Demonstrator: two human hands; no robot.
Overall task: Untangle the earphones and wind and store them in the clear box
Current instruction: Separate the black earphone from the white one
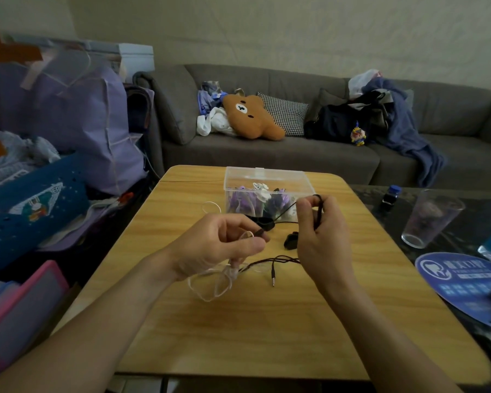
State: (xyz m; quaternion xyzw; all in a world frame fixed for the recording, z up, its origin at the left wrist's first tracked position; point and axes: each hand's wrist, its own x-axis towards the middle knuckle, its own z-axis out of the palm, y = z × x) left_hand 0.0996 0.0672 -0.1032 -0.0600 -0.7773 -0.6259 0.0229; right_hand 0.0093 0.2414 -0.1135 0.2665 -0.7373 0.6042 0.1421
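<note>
A clear plastic box (267,177) stands at the far middle of the wooden table (267,321), holding several wound purple, white and black earphones. My right hand (321,239) pinches a loop of black earphone cable (284,260) just in front of the box. That cable runs down under the hand, and its jack plug (273,277) lies on the table. A black earbud (291,241) rests left of my right hand. My left hand (219,245) grips a dark earbud end together with a white cable (210,287), whose loops hang onto the table and tangle with the black one.
A clear drinking glass (428,219) and a small dark bottle (390,197) stand on the dark side table at right, beside a round blue fan (459,282). A grey sofa (295,157) with cushions and clothes lies behind. Bags (77,123) pile up at left.
</note>
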